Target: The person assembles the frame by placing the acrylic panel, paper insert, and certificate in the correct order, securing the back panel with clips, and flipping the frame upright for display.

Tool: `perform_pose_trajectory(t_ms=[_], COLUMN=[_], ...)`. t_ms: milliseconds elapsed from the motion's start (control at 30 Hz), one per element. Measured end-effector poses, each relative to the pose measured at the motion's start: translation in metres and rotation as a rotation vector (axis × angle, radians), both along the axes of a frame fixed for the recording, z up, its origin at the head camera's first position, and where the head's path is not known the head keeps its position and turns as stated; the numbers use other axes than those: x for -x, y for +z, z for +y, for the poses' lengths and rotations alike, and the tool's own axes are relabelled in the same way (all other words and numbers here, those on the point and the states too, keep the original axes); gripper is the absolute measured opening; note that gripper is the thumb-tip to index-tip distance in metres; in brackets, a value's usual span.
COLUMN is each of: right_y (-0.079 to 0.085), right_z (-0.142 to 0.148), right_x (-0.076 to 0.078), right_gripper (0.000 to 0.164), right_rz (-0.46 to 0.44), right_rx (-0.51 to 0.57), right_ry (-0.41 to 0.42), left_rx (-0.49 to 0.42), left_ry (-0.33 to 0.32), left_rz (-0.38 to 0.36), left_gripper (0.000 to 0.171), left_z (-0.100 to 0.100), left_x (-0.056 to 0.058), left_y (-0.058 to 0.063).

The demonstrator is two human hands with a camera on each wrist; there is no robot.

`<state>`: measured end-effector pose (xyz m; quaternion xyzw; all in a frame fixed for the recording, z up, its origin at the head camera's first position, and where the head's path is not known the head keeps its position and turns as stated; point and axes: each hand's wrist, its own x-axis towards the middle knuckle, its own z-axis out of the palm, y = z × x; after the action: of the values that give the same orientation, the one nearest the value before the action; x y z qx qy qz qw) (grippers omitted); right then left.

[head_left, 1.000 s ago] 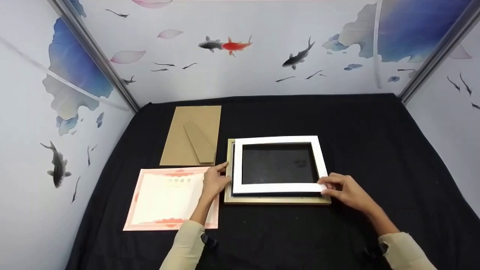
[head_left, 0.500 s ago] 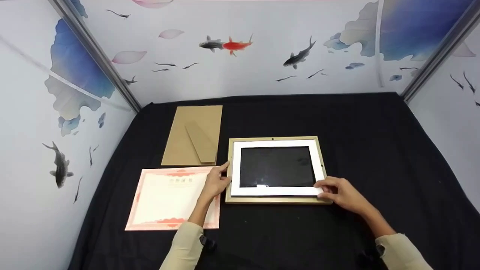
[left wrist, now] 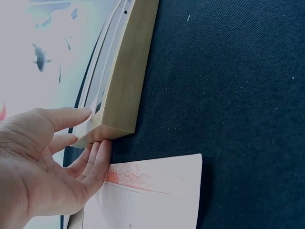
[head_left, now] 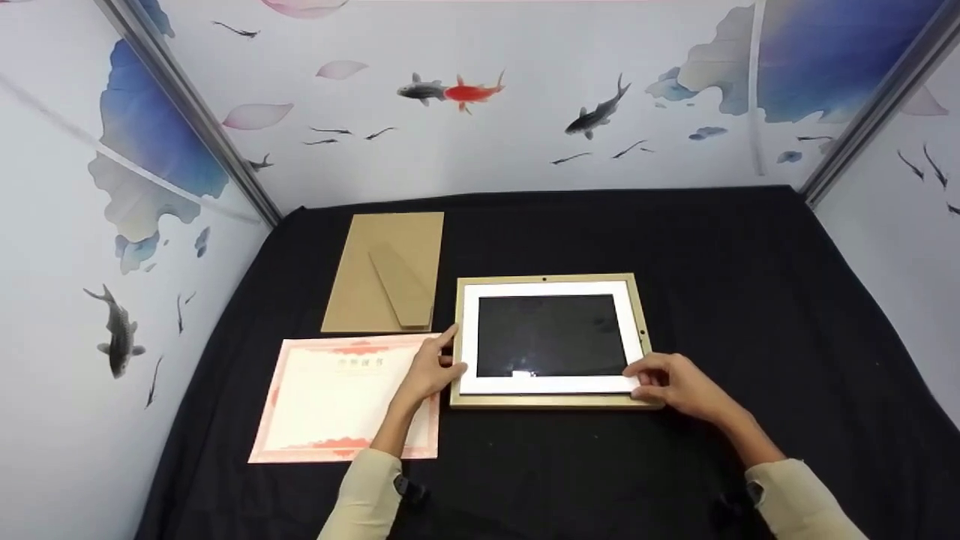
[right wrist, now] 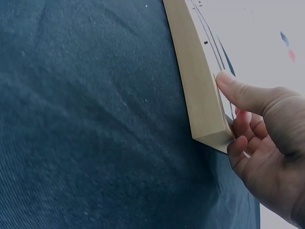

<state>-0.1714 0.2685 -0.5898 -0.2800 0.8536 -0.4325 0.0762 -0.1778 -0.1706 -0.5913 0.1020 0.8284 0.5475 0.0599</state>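
Note:
A gold picture frame (head_left: 555, 403) lies face down in the middle of the table, its open back up. Inside its rim sits a white photo mat (head_left: 547, 385), around a dark window. My left hand (head_left: 430, 367) holds the frame's left side; in the left wrist view the thumb reaches over the edge and the fingers rest against the outer wall. At the near right corner my right hand (head_left: 679, 386) pinches the mat's corner with thumb and fingers. In the right wrist view the right thumb (right wrist: 243, 95) lies over the frame's inner edge; the exact contact is partly hidden.
A certificate (head_left: 337, 405) with a pink border lies left of the frame, partly under my left forearm. Behind it is a brown backing board (head_left: 352, 285) with a folded stand leg. Black cloth (head_left: 720, 247) covers the table. Printed white panels (head_left: 525, 150) enclose three sides.
The mat has come down and left into the frame's recess, guided by my right hand, which moved slightly left. My left thumb has shifted onto the mat's left edge; the frame stays put.

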Motion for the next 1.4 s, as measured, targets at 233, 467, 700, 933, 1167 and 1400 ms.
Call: perform_pose_trajectory(t_ms=[233, 467, 700, 933, 1167, 1400], right_y=[-0.003, -0.017, -0.019, -0.016, -0.017, -0.013], right_z=[0.008, 0.020, 0.020, 0.014, 0.014, 0.012], right_x=[0.006, 0.010, 0.009, 0.013, 0.017, 0.020], right_gripper=[0.031, 0.043, 0.054, 0.061, 0.068, 0.073], right_rz=[-0.004, -0.013, -0.083, -0.087, -0.131, -0.152], right_rx=[0.013, 0.170, 0.225, 0.169, 0.130, 0.150], right_ry=[-0.017, -0.116, -0.212, -0.236, -0.280, -0.300], left_rx=[0.036, 0.016, 0.001, 0.000, -0.016, -0.039], left_ry=[-0.007, -0.004, -0.017, -0.015, -0.005, -0.017], left_rz=[-0.035, -0.065, -0.100, -0.104, -0.111, -0.111], left_gripper=[0.078, 0.081, 0.089, 0.091, 0.092, 0.090], left_z=[-0.002, -0.005, -0.006, -0.007, -0.005, -0.004], left_x=[-0.003, -0.007, -0.006, -0.007, -0.010, -0.011], left_y=[0.004, 0.002, 0.000, 0.001, 0.003, 0.003])
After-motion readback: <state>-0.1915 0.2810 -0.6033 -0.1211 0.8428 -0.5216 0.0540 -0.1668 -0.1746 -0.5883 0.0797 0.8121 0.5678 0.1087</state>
